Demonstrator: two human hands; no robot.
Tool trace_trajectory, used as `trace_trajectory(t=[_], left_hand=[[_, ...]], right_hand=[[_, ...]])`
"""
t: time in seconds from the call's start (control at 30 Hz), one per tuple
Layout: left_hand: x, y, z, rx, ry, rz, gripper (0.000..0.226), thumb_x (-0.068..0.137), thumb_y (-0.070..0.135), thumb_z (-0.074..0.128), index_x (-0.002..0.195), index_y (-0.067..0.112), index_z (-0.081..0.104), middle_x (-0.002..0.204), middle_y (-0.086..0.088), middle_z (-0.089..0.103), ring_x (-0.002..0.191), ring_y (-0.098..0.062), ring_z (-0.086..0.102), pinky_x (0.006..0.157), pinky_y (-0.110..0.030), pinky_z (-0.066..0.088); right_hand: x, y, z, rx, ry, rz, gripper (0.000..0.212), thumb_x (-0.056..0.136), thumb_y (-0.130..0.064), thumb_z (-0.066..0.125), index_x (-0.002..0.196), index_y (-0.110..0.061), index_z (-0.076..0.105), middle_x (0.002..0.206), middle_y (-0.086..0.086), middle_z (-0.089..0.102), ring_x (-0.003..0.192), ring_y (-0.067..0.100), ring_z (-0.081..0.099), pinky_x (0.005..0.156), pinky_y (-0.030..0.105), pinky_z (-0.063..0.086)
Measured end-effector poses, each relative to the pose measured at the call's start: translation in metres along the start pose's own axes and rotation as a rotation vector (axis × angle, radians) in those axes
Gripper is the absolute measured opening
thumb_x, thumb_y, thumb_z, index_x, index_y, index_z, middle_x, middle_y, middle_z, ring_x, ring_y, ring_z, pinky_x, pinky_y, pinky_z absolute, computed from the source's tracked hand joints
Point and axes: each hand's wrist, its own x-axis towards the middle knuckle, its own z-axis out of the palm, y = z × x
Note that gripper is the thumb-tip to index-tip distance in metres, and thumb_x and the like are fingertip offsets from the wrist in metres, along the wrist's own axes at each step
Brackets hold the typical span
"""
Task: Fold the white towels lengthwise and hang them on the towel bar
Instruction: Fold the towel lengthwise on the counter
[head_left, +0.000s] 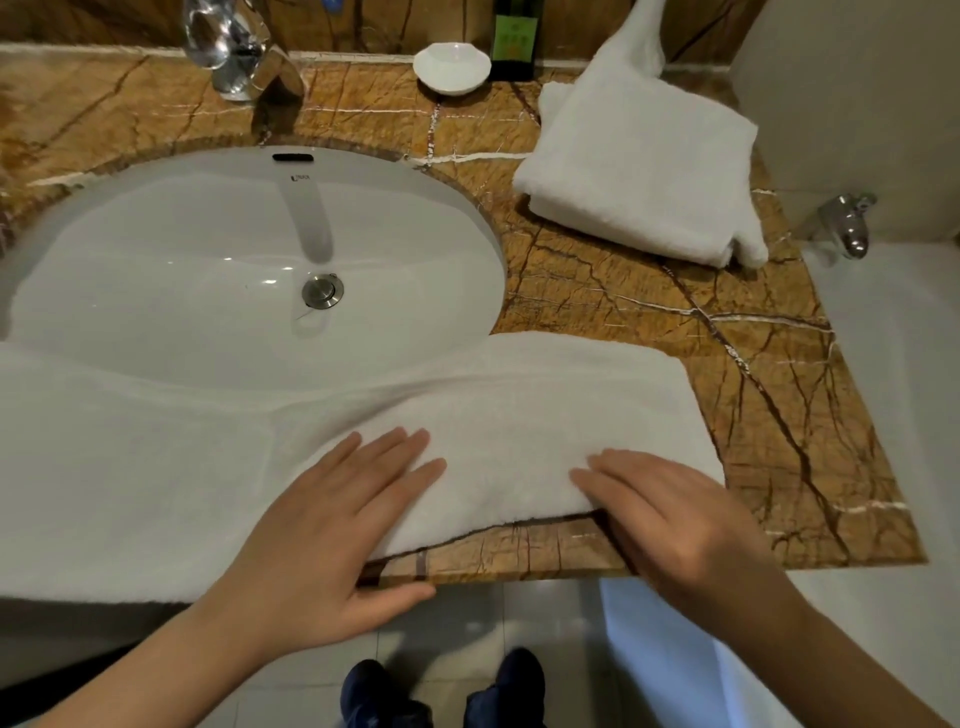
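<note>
hands: left hand (332, 525), right hand (675, 525) flat, fingers straight, on towel (545, 415) | towel: along desk (779, 415) front, over sink (208, 260) rim | risk: overhanging left part may drag it floorward, skewing the fold

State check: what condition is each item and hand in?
Long white towel: laid flat along front of brown marble counter.
Second white towel: folded, back right on counter.
White oval sink: empty.
Small white dish: empty.
Left hand: flat on long towel.
Right hand: flat on long towel.
</note>
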Motion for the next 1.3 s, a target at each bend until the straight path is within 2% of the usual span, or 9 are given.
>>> trace_trajectory(t=[0.23, 0.37, 0.57, 0.67, 0.77, 0.9, 1.0, 1.17, 1.3], left_hand=[[-0.003, -0.004, -0.001, -0.014, -0.108, 0.018, 0.075, 0.088, 0.064, 0.04, 0.15, 0.029, 0.017, 0.159, 0.003, 0.013, 0.146, -0.016, 0.012, 0.115, -0.04, 0.013], [-0.003, 0.0, 0.0, 0.039, -0.123, 0.04, 0.069, 0.09, 0.063, 0.038, 0.149, 0.035, 0.017, 0.159, 0.003, 0.012, 0.146, -0.02, 0.011, 0.114, -0.043, 0.014], [0.001, 0.011, 0.001, -0.008, -0.116, 0.045, 0.059, 0.094, 0.057, 0.032, 0.148, 0.037, 0.021, 0.158, 0.006, 0.016, 0.146, -0.017, 0.011, 0.115, -0.041, 0.012], [0.004, 0.006, -0.008, -0.222, 0.053, -0.026, 0.048, 0.098, 0.047, 0.026, 0.14, 0.031, 0.042, 0.15, 0.006, 0.036, 0.141, -0.012, 0.027, 0.113, -0.037, 0.022], [0.001, -0.015, -0.016, -0.241, 0.253, -0.25, 0.049, 0.097, 0.04, 0.027, 0.133, 0.02, 0.053, 0.141, 0.0, 0.049, 0.135, -0.017, 0.039, 0.108, -0.041, 0.033], [-0.016, -0.063, -0.026, -0.142, 0.191, -0.531, 0.052, 0.091, 0.047, 0.03, 0.122, 0.018, 0.061, 0.116, -0.003, 0.067, 0.106, -0.026, 0.059, 0.094, -0.05, 0.043], [-0.026, -0.087, -0.03, -0.129, 0.108, -0.538, 0.052, 0.09, 0.058, 0.029, 0.112, 0.026, 0.064, 0.089, 0.013, 0.066, 0.082, -0.012, 0.056, 0.077, -0.036, 0.044], [-0.038, -0.088, -0.02, 0.033, 0.091, -0.55, 0.056, 0.097, 0.045, 0.018, 0.12, 0.023, 0.064, 0.116, 0.002, 0.067, 0.108, -0.023, 0.06, 0.105, -0.045, 0.032], [-0.05, -0.087, -0.024, 0.064, 0.086, -0.673, 0.059, 0.095, 0.044, 0.014, 0.132, 0.023, 0.055, 0.135, -0.006, 0.056, 0.128, -0.028, 0.046, 0.112, -0.049, 0.02]], right_hand=[[0.015, 0.021, -0.028, -0.02, 0.022, -0.084, 0.018, 0.087, -0.011, 0.056, 0.093, -0.006, 0.072, 0.087, 0.01, 0.071, 0.077, 0.027, 0.067, 0.061, 0.039, 0.055], [-0.001, 0.017, -0.026, 0.037, -0.212, 0.037, 0.026, 0.065, -0.01, 0.069, 0.09, -0.013, 0.072, 0.087, 0.003, 0.068, 0.074, 0.024, 0.064, 0.049, 0.034, 0.051], [0.01, -0.006, -0.016, 0.228, -0.106, 0.277, 0.041, 0.095, -0.033, 0.036, 0.112, -0.015, 0.069, 0.112, 0.002, 0.067, 0.107, 0.021, 0.061, 0.088, 0.034, 0.046], [0.025, -0.021, 0.005, 0.15, -0.348, 0.366, 0.061, 0.094, -0.05, 0.009, 0.151, -0.029, 0.02, 0.16, -0.001, 0.015, 0.148, 0.018, 0.008, 0.119, 0.043, 0.009], [0.02, -0.019, 0.019, -0.033, -0.46, 0.393, 0.063, 0.088, -0.063, -0.005, 0.146, -0.041, -0.019, 0.157, -0.005, -0.025, 0.142, 0.02, -0.029, 0.116, 0.053, -0.011], [0.013, -0.01, 0.013, -0.046, -0.49, 0.411, 0.064, 0.09, -0.066, 0.002, 0.149, -0.044, -0.009, 0.16, -0.001, -0.012, 0.146, 0.027, -0.018, 0.114, 0.063, -0.001], [0.013, -0.01, 0.009, -0.035, -0.501, 0.41, 0.063, 0.091, -0.064, 0.005, 0.15, -0.041, -0.001, 0.161, 0.002, -0.003, 0.147, 0.029, -0.01, 0.114, 0.064, 0.003], [0.013, -0.013, 0.009, -0.033, -0.509, 0.424, 0.064, 0.092, -0.063, 0.009, 0.151, -0.038, 0.01, 0.161, 0.002, 0.007, 0.148, 0.029, 0.0, 0.112, 0.066, 0.008], [0.014, -0.016, 0.011, -0.06, -0.507, 0.468, 0.066, 0.085, -0.07, -0.003, 0.146, -0.046, -0.01, 0.16, -0.005, -0.015, 0.146, 0.022, -0.02, 0.113, 0.063, -0.003]])
